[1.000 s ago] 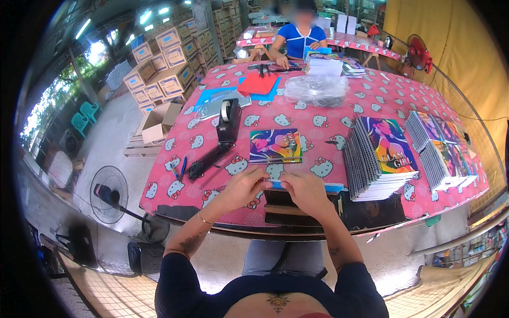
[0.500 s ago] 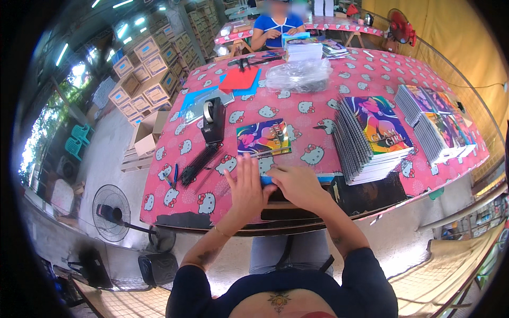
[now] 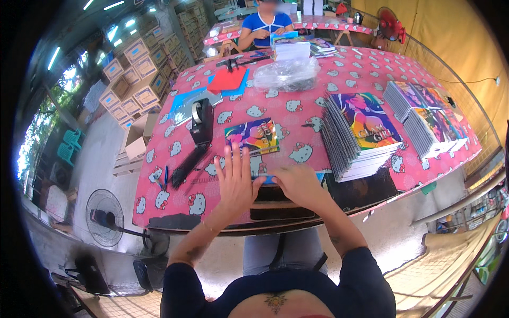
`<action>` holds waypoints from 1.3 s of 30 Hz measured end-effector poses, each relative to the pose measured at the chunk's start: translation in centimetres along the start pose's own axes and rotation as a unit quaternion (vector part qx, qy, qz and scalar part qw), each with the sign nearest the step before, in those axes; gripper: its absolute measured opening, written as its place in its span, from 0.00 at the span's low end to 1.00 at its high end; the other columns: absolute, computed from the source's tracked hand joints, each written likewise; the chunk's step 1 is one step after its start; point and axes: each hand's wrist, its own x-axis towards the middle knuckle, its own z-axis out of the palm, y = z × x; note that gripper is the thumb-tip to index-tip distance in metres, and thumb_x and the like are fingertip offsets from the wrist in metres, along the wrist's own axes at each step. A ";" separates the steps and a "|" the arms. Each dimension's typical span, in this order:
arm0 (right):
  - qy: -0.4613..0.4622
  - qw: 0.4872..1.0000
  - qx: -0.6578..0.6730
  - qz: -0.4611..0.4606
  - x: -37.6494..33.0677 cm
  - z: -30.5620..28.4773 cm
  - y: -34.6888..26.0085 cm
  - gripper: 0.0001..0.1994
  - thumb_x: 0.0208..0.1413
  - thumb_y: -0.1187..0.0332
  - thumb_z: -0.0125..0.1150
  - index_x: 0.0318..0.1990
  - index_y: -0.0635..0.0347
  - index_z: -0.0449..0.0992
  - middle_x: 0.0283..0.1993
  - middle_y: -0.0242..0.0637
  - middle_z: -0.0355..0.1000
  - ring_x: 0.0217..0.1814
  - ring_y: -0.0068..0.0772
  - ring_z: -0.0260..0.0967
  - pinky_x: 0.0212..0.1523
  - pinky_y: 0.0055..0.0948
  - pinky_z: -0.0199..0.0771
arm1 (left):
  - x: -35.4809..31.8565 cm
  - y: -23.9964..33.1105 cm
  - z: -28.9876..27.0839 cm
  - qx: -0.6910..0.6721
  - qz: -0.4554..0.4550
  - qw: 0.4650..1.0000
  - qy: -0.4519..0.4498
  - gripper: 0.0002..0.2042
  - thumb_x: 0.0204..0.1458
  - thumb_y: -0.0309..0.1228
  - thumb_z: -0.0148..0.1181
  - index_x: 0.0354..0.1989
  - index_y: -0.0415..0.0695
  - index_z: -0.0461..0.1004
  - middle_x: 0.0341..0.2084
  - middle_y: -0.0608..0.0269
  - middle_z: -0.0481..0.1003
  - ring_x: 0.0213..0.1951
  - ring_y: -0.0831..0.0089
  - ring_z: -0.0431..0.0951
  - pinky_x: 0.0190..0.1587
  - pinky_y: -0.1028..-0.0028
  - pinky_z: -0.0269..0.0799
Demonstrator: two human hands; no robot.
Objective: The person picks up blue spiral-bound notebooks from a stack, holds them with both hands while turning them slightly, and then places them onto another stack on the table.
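Note:
My left hand [image 3: 235, 177] lies at the table's near edge, its fingers stretched forward and its thumb out to the side. Beside it, my right hand [image 3: 298, 184] is curled, slightly blurred, with fingertips down at a thin blue piece [image 3: 269, 179] that shows between the hands. Whatever the right fingers pinch is hidden. Just beyond my left fingertips is a notebook with a colourful illustrated cover [image 3: 253, 133]. A bundle of black spiral binding coils [image 3: 189, 167] lies left of my left hand, below a black tape dispenser [image 3: 201, 121].
A tall stack of spiral notebooks [image 3: 366, 127] stands to the right, with further notebook stacks [image 3: 432, 127] beyond it. Clear plastic wrap [image 3: 286, 74] and a red sheet [image 3: 227, 79] lie farther back. A person [image 3: 266, 26] works across the table. A standing fan [image 3: 105, 217] is at the left.
My left thumb has drawn away from the right fingertips, leaving a small gap. The whole scene has shifted slightly left in view. The notebook and stacks stay put on the table.

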 end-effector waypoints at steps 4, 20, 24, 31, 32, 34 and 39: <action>0.017 0.999 -0.046 0.003 -1.2 -0.3 0.3 0.09 0.55 0.66 0.61 0.44 0.52 0.78 0.30 0.38 0.77 0.37 0.44 0.78 0.41 0.44 0.70 | -8.3 3.0 2.6 -0.185 0.146 0.972 -0.016 0.39 0.61 0.55 0.50 0.68 0.31 0.58 0.68 0.35 0.58 0.71 0.43 0.54 0.68 0.34 0.42; -0.037 0.998 -0.028 0.047 -0.6 0.2 1.3 0.23 0.53 0.65 0.66 0.57 0.53 0.70 0.34 0.40 0.79 0.36 0.47 0.77 0.45 0.42 0.72 | -9.2 4.2 6.6 -0.153 0.177 0.972 -0.037 0.40 0.60 0.55 0.51 0.69 0.31 0.56 0.71 0.40 0.54 0.73 0.44 0.50 0.67 0.31 0.41; 0.027 0.993 -0.113 0.029 -1.3 -2.9 -1.1 0.32 0.51 0.67 0.68 0.65 0.54 0.64 0.46 0.50 0.77 0.49 0.47 0.76 0.53 0.44 0.72 | 2.7 1.5 -1.0 -0.008 0.055 0.998 0.001 0.40 0.59 0.57 0.51 0.69 0.35 0.58 0.69 0.43 0.59 0.72 0.50 0.55 0.68 0.37 0.42; 0.122 0.861 0.458 0.186 -6.0 0.7 4.8 0.35 0.54 0.78 0.69 0.68 0.56 0.61 0.58 0.49 0.74 0.54 0.30 0.74 0.57 0.31 0.70 | 2.0 3.7 -1.4 -0.063 0.122 0.990 -0.029 0.39 0.58 0.58 0.52 0.67 0.36 0.61 0.68 0.41 0.59 0.72 0.47 0.55 0.68 0.36 0.43; 0.124 0.848 0.472 0.205 -5.7 1.0 4.8 0.34 0.54 0.77 0.70 0.68 0.57 0.61 0.56 0.48 0.75 0.52 0.29 0.74 0.56 0.29 0.71 | 3.7 3.3 -1.7 -0.024 0.099 0.994 0.030 0.39 0.57 0.59 0.53 0.66 0.37 0.62 0.67 0.43 0.60 0.71 0.49 0.56 0.68 0.36 0.44; 0.148 0.867 0.434 0.197 -5.6 1.5 4.5 0.32 0.54 0.76 0.70 0.66 0.59 0.63 0.48 0.43 0.77 0.49 0.29 0.75 0.53 0.28 0.72 | -0.6 4.8 -1.6 -0.076 0.184 0.978 -0.053 0.40 0.57 0.58 0.54 0.66 0.35 0.61 0.68 0.42 0.59 0.71 0.46 0.56 0.67 0.35 0.45; 0.121 0.839 0.481 0.222 -5.2 2.2 4.3 0.28 0.56 0.77 0.68 0.63 0.60 0.64 0.47 0.39 0.76 0.50 0.27 0.74 0.52 0.28 0.72 | 3.8 3.1 -0.8 -0.081 0.132 0.988 -0.009 0.42 0.54 0.56 0.58 0.66 0.32 0.59 0.68 0.42 0.60 0.71 0.48 0.57 0.67 0.33 0.44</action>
